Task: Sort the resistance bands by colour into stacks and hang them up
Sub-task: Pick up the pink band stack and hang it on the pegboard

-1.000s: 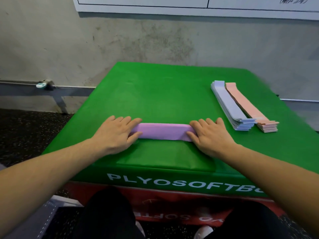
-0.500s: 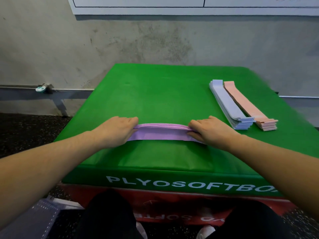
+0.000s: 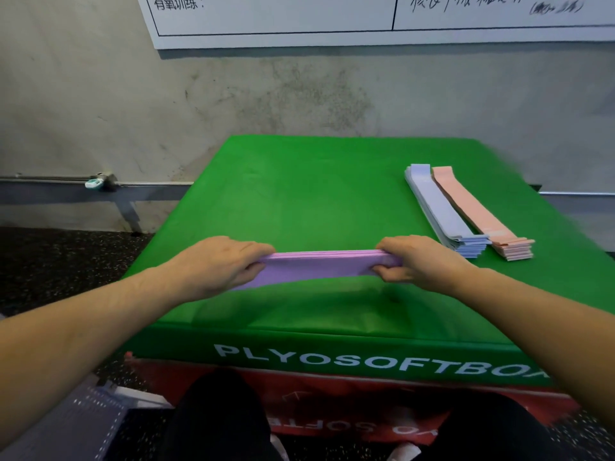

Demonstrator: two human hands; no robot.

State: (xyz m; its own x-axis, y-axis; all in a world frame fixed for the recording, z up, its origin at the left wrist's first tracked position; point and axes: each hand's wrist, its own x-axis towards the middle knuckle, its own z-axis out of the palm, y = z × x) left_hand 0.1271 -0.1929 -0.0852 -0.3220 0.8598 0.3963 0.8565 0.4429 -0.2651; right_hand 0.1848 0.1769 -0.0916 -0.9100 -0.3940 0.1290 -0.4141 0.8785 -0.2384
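A stack of purple resistance bands (image 3: 319, 265) is held a little above the green plyo box (image 3: 299, 194). My left hand (image 3: 219, 264) grips its left end and my right hand (image 3: 419, 261) grips its right end, fingers curled under the stack. At the right side of the box lie two flat stacks side by side: light blue bands (image 3: 442, 211) and, to their right, pink bands (image 3: 479, 211).
The box stands against a grey concrete wall with a whiteboard (image 3: 366, 18) above. A metal rail (image 3: 66, 181) runs along the wall at left. Dark speckled floor lies to the left, and a grey perforated basket (image 3: 76, 424) sits at the bottom left by my knees.
Both hands went from pressing flat on the purple stack to gripping its ends and lifting it off the box top. The camera view tilted up slightly.
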